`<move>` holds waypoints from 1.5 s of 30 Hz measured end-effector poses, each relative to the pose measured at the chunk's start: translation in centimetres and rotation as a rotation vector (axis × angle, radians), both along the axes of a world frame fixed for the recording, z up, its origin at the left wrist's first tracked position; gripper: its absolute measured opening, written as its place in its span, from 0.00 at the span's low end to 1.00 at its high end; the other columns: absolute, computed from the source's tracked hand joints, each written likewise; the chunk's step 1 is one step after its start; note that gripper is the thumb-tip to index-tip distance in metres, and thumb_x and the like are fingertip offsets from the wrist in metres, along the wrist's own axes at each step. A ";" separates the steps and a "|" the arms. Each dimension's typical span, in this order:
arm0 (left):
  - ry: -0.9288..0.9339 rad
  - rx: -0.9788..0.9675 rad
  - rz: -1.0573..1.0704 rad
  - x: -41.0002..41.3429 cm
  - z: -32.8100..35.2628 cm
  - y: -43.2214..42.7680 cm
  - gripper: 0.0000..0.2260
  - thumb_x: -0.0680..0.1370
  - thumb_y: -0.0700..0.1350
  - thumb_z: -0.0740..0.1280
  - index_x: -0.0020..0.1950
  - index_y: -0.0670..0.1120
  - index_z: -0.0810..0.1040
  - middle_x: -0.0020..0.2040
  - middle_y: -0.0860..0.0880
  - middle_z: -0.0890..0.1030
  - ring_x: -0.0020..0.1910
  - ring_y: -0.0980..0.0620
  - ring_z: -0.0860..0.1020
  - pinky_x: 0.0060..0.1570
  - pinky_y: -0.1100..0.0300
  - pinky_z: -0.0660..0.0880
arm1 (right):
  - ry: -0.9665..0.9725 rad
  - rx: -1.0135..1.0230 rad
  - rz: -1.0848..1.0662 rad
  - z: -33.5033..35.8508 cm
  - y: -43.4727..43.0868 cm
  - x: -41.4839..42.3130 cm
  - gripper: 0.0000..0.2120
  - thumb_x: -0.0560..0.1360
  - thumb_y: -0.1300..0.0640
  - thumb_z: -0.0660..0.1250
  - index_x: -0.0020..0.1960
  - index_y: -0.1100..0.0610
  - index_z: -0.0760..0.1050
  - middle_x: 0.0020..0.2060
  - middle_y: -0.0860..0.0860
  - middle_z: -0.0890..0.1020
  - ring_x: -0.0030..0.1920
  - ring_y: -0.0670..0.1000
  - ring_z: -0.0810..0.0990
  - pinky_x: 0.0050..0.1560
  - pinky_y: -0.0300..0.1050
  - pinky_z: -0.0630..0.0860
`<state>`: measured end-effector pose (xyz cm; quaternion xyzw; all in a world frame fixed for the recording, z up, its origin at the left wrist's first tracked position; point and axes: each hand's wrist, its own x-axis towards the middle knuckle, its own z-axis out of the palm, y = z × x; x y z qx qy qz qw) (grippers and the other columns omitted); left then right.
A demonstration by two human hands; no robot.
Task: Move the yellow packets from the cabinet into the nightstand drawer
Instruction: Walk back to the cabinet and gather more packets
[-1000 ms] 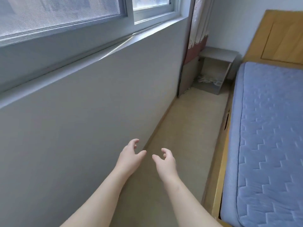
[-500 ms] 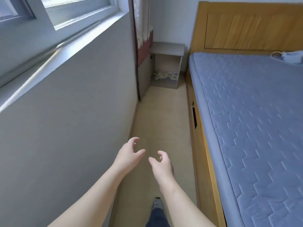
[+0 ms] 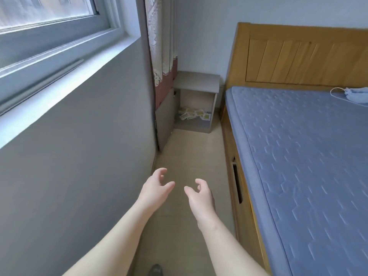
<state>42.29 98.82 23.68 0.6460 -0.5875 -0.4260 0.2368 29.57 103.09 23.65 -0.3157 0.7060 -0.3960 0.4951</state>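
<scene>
Yellow-and-white packets point(image 3: 194, 114) heaped in open cabinet point(image 3: 196, 82), both hands point(image 3: 154, 189) loose, empty

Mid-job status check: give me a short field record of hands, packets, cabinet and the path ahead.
left hand: empty, fingers loosely curled
right hand: empty, loosely curled, apart from the left
small yellow packets: scattered on bottom shelf of grey bedside cabinet, far end
cabinet door: swung open
path: beige floor between grey wall and blue quilted mattress
drawer: none identifiable
</scene>
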 end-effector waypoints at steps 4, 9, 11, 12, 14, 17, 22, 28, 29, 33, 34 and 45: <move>0.013 -0.001 -0.042 -1.9 -0.9 -9.7 0.23 0.78 0.49 0.64 0.71 0.55 0.63 0.69 0.52 0.69 0.62 0.54 0.71 0.52 0.62 0.67 | 0.013 0.004 -0.047 -0.8 -9.1 -1.8 0.24 0.77 0.54 0.61 0.72 0.50 0.61 0.68 0.49 0.67 0.51 0.47 0.68 0.50 0.41 0.65; 0.023 0.007 -0.073 -3.6 -0.9 -23.7 0.23 0.78 0.49 0.64 0.71 0.55 0.64 0.69 0.51 0.69 0.63 0.52 0.71 0.54 0.62 0.68 | 0.028 -0.006 -0.098 -0.5 -22.6 -3.4 0.24 0.77 0.54 0.61 0.72 0.50 0.61 0.69 0.49 0.67 0.52 0.47 0.68 0.51 0.41 0.65; 0.011 0.003 -0.081 -4.6 -0.5 -29.4 0.22 0.78 0.48 0.64 0.71 0.54 0.64 0.69 0.50 0.70 0.63 0.52 0.72 0.54 0.62 0.67 | 0.027 -0.017 -0.116 0.0 -27.9 -4.1 0.24 0.77 0.54 0.61 0.72 0.50 0.61 0.69 0.49 0.67 0.52 0.46 0.68 0.51 0.41 0.65; 0.004 -0.001 -0.089 -5.1 -0.2 -31.7 0.22 0.78 0.48 0.64 0.71 0.54 0.64 0.69 0.50 0.70 0.63 0.52 0.72 0.54 0.62 0.67 | 0.030 -0.020 -0.121 0.4 -29.9 -4.5 0.24 0.77 0.54 0.61 0.72 0.50 0.61 0.69 0.49 0.67 0.52 0.46 0.68 0.51 0.41 0.65; 0.000 0.001 -0.103 -6.4 0.0 -36.4 0.22 0.78 0.48 0.64 0.71 0.54 0.64 0.68 0.50 0.70 0.63 0.51 0.72 0.56 0.61 0.68 | 0.024 -0.018 -0.137 0.6 -34.2 -5.5 0.24 0.78 0.54 0.61 0.72 0.50 0.62 0.68 0.49 0.67 0.51 0.47 0.68 0.50 0.41 0.65; -0.010 0.015 -0.127 -8.3 -0.1 -41.8 0.22 0.78 0.48 0.65 0.71 0.53 0.65 0.68 0.49 0.70 0.63 0.51 0.72 0.57 0.61 0.68 | 0.012 0.009 -0.160 0.2 -39.3 -7.1 0.23 0.78 0.54 0.61 0.72 0.50 0.62 0.67 0.49 0.67 0.48 0.47 0.69 0.48 0.41 0.66; -0.026 0.013 -0.124 -11.9 -1.6 -51.8 0.22 0.78 0.47 0.65 0.71 0.52 0.65 0.68 0.48 0.71 0.62 0.50 0.73 0.53 0.63 0.66 | 0.013 0.021 -0.145 -1.6 -49.8 -10.9 0.23 0.78 0.54 0.61 0.72 0.51 0.62 0.69 0.50 0.67 0.47 0.46 0.69 0.48 0.40 0.66; -0.062 0.051 -0.091 -18.1 -2.9 -64.5 0.22 0.78 0.47 0.65 0.71 0.52 0.65 0.68 0.48 0.71 0.61 0.50 0.74 0.50 0.64 0.66 | 0.047 0.023 -0.092 -3.3 -63.6 -17.7 0.23 0.78 0.54 0.63 0.72 0.51 0.63 0.70 0.50 0.66 0.66 0.52 0.70 0.54 0.41 0.68; -0.063 0.053 -0.085 -19.2 -3.0 -66.6 0.22 0.78 0.47 0.65 0.71 0.52 0.65 0.68 0.48 0.70 0.61 0.50 0.74 0.49 0.64 0.66 | 0.057 0.022 -0.089 -3.5 -65.8 -18.9 0.23 0.78 0.54 0.63 0.72 0.52 0.63 0.70 0.51 0.67 0.65 0.52 0.71 0.53 0.41 0.68; -0.048 0.067 -0.059 -22.0 -3.9 -74.5 0.23 0.78 0.47 0.65 0.72 0.52 0.64 0.68 0.47 0.70 0.63 0.50 0.72 0.52 0.64 0.67 | 0.094 0.045 -0.055 -4.8 -73.6 -21.9 0.23 0.77 0.55 0.64 0.71 0.53 0.64 0.68 0.52 0.69 0.65 0.52 0.71 0.54 0.40 0.68; -0.047 0.079 -0.056 -22.4 -4.4 -76.4 0.23 0.78 0.47 0.65 0.72 0.52 0.64 0.68 0.47 0.71 0.64 0.49 0.72 0.54 0.64 0.67 | 0.098 0.058 -0.044 -5.4 -75.3 -22.3 0.23 0.77 0.55 0.64 0.71 0.53 0.64 0.68 0.52 0.69 0.65 0.53 0.71 0.56 0.40 0.68; -0.098 0.178 -0.137 -25.5 -14.7 -97.5 0.23 0.78 0.46 0.65 0.72 0.50 0.64 0.68 0.46 0.71 0.65 0.49 0.71 0.64 0.58 0.68 | 0.147 0.185 0.022 -16.1 -95.7 -24.7 0.25 0.77 0.56 0.65 0.72 0.54 0.63 0.70 0.52 0.67 0.68 0.51 0.69 0.60 0.38 0.65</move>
